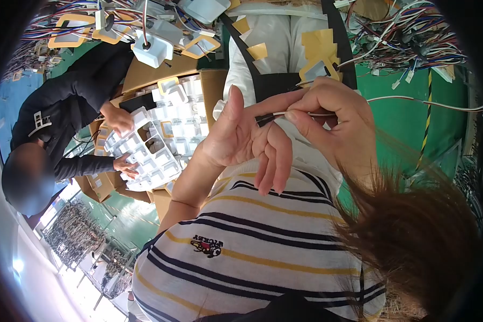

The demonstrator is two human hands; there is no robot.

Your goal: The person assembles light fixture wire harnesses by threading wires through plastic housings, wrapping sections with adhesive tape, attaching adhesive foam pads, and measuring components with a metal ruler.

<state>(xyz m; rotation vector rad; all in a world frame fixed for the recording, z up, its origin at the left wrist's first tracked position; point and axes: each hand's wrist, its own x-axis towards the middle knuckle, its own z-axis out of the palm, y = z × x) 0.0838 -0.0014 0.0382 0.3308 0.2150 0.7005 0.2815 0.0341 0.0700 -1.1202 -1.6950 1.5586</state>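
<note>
We're pinching the thin cable in our right hand, its dark connector resting against our open left palm; it's looking light and bendy, the firmer connector probably offering better grip.

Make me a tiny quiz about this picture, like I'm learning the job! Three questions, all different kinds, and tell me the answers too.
1. Which of the wearer's hands pinches the thin cable?
A. left
B. right
2. True or false: the co-worker has both hands on the white tray.
3. Fill in the colour: the cable's ______ end pieces are by the open palm of the left hand.

Key: 1. B, the right hand. 2. True. 3. Black.
</note>
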